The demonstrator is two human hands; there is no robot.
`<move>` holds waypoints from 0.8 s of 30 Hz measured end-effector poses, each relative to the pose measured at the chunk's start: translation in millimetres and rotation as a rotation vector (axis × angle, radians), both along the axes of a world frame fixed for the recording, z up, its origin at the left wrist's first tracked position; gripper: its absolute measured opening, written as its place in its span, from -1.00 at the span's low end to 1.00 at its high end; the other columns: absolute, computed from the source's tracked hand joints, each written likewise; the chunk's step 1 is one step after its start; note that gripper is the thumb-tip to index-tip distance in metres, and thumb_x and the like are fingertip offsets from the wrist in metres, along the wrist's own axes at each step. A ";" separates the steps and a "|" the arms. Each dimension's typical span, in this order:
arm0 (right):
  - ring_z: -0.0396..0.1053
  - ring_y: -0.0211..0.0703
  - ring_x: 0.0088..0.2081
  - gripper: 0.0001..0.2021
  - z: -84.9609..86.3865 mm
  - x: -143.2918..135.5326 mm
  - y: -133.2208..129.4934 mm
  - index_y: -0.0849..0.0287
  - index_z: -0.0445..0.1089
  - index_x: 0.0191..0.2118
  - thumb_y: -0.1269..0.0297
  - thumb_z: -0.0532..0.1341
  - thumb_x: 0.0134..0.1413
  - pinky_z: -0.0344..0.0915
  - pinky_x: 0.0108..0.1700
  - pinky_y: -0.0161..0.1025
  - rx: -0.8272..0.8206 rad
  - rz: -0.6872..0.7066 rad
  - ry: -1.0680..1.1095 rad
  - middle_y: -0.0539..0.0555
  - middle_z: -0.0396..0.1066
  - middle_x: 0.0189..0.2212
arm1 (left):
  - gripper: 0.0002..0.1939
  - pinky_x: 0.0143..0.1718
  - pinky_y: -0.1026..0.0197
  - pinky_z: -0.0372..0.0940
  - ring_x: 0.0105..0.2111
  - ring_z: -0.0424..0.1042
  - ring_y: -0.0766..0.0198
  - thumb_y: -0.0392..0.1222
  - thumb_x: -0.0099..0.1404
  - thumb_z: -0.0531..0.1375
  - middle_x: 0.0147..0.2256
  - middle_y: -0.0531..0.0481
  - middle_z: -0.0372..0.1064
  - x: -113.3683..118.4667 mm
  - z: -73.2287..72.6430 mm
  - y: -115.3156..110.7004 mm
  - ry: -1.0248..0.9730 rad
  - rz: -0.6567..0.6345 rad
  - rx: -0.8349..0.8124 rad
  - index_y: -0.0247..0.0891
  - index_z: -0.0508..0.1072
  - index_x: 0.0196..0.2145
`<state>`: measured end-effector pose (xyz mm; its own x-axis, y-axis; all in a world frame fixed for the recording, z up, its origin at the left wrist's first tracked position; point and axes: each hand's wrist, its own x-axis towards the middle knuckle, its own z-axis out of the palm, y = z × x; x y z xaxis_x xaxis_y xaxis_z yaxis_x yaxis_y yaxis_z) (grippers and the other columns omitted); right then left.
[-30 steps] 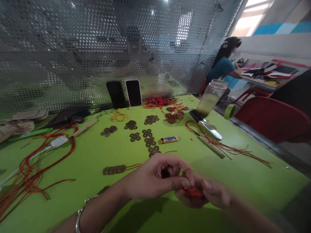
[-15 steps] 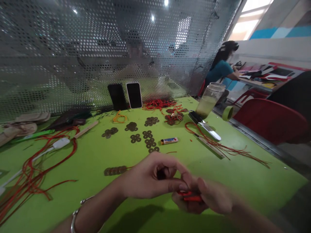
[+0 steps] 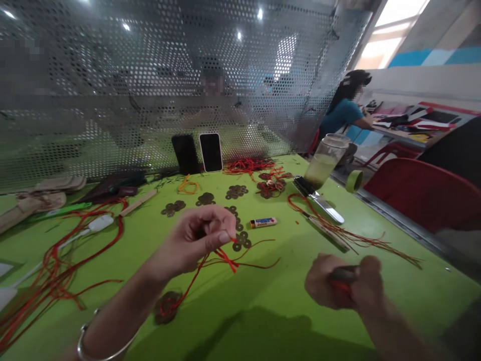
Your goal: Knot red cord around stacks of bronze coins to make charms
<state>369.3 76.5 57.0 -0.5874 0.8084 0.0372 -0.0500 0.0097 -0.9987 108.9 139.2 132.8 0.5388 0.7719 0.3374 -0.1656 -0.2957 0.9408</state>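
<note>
Thumb and forefinger of my left hand (image 3: pixel 197 238) are pinched on a thin red cord (image 3: pixel 230 260) above the green table. Loose cord ends fan out to the right below the fingertips. One strand runs down to a round bunch of coins (image 3: pixel 168 307) beside my left forearm. My right hand (image 3: pixel 343 282) is apart from it at the right, closed around a small red and dark grey tool (image 3: pixel 343 274); the fingers hide most of it, so its kind is unclear. Small clusters of holed coins (image 3: pixel 241 241) lie just beyond my left hand, partly covered by it.
A lighter (image 3: pixel 263 222), a hairbrush (image 3: pixel 319 200), a craft knife (image 3: pixel 326 232) and a jar of liquid (image 3: pixel 325 163) are to the right. Two phones (image 3: pixel 211 152) lean on the perforated metal panel (image 3: pixel 150 90). Red cords (image 3: pixel 56 260) spread across the left. A co-worker sits beyond.
My hands have come apart: the left went left and up with the red cord, the right moved right with the red tool. The coin bunch has shifted down and left.
</note>
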 end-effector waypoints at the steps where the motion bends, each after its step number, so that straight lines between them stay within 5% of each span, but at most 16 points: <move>1: -0.16 -0.38 -0.73 -0.26 -3.6 3.0 1.4 0.11 -0.01 -0.65 -0.54 -0.34 -0.09 -0.16 -0.69 -0.34 -0.020 -0.050 0.015 -0.12 -0.14 -0.77 | -0.77 -0.66 0.38 -0.17 -0.65 -0.13 0.45 -0.05 0.21 0.27 -0.64 0.22 -0.11 -0.4 1.2 0.5 0.031 0.017 0.002 -0.25 0.43 -0.46; 4: -0.16 -0.38 -0.68 -0.35 -0.9 -0.2 2.7 0.14 0.13 -0.53 -0.42 -0.14 0.05 -0.18 -0.67 -0.37 -0.010 -0.153 0.100 -0.12 -0.04 -0.68 | -0.74 -0.64 0.36 -0.16 -0.64 -0.11 0.45 0.00 0.20 0.27 -0.62 0.21 -0.13 8.8 1.9 -4.9 0.160 0.005 -0.059 -0.27 0.46 -0.44; 8: 0.09 -0.32 -0.51 -0.67 26.0 -17.3 -5.2 0.16 0.35 -0.31 -0.05 0.20 0.11 0.02 -0.51 -0.35 0.143 -0.346 -0.067 -0.03 0.19 -0.51 | -0.76 -0.60 0.34 -0.13 -0.61 -0.10 0.42 -0.01 0.21 0.24 -0.61 0.20 -0.13 25.4 -3.0 -16.5 0.281 0.018 -0.106 -0.27 0.50 -0.38; 13: -0.09 -0.38 -0.62 -0.81 49.3 -34.5 -11.1 0.15 0.43 -0.28 0.12 0.24 0.10 -0.13 -0.58 -0.35 0.131 -0.420 -0.170 -0.15 -0.06 -0.65 | -0.77 -0.58 0.32 -0.05 -0.58 0.00 0.39 -0.02 0.23 0.23 -0.57 0.14 0.11 31.3 -8.6 -21.3 0.352 0.021 -0.087 -0.25 0.50 -0.35; 18: -0.11 -0.38 -0.62 -0.82 47.5 -41.7 -8.9 0.18 0.41 -0.39 0.17 0.31 0.00 -0.13 -0.58 -0.36 0.098 -0.498 -0.218 -0.16 -0.09 -0.67 | -0.80 -0.60 0.32 -0.06 -0.59 0.02 0.41 -0.06 0.25 0.21 -0.53 0.11 0.21 34.6 -11.6 -22.8 0.387 0.020 -0.038 -0.25 0.50 -0.32; 21: -0.09 -0.37 -0.63 -0.80 44.8 -37.1 -4.4 0.18 0.39 -0.40 0.14 0.30 0.01 -0.11 -0.59 -0.36 0.177 -0.523 -0.306 -0.15 -0.08 -0.67 | -0.81 -0.61 0.33 -0.09 -0.60 0.01 0.42 -0.09 0.27 0.20 -0.57 0.16 0.12 36.5 -10.2 -23.9 0.402 0.062 -0.005 -0.26 0.49 -0.28; 24: -0.03 -0.36 -0.64 -0.75 48.4 -25.2 16.8 0.18 0.40 -0.39 0.08 0.22 0.08 -0.05 -0.59 -0.36 0.443 -0.692 -0.511 -0.14 -0.01 -0.69 | -0.80 -0.62 0.35 -0.05 -0.61 0.00 0.40 -0.12 0.30 0.16 -0.58 0.21 -0.06 37.7 -7.6 -25.6 0.368 0.122 -0.023 -0.24 0.45 -0.16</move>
<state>344.1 93.3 105.5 -0.0164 0.9556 0.2943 0.5474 0.2549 -0.7971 146.6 113.6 125.2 0.5247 0.8428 0.1200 0.2194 -0.2701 0.9375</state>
